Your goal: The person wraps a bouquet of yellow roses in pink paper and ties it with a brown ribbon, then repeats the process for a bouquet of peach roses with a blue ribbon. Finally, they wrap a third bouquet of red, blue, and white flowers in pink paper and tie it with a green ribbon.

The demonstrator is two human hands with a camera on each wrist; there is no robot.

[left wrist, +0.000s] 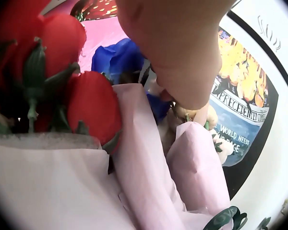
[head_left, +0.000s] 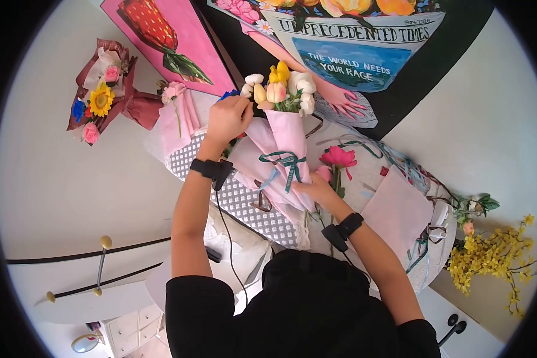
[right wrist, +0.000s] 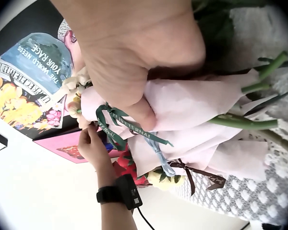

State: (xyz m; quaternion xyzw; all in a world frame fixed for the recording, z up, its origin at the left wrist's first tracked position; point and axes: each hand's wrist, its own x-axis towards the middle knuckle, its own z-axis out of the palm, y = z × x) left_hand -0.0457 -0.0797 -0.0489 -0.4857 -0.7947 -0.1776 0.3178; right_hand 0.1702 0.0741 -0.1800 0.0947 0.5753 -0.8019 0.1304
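My right hand [head_left: 319,191] grips the lower part of a tulip bouquet [head_left: 287,131] in pale pink paper, thumb across the wrap below a dark green ribbon [right wrist: 116,125]. Yellow, peach and white tulips [head_left: 276,92] fill its top. Cut green stems [right wrist: 254,123] stick out at the bottom. My left hand [head_left: 228,119], fingers bent, is beside the tulip heads and a blue flower [left wrist: 116,57]; I cannot tell whether it pinches anything. Under it lie more pink-wrapped bouquets, one with red flowers [left wrist: 93,108], one tied with light blue ribbon [right wrist: 159,157].
A grey-white patterned cloth [head_left: 232,209] covers part of the round table. To the right are a loose pink peony [head_left: 339,156], a pink paper sheet [head_left: 398,206] and yellow blossom branches [head_left: 489,256]. Paintings, one a strawberry [head_left: 152,27], stand behind. A sunflower bouquet [head_left: 101,98] is at left.
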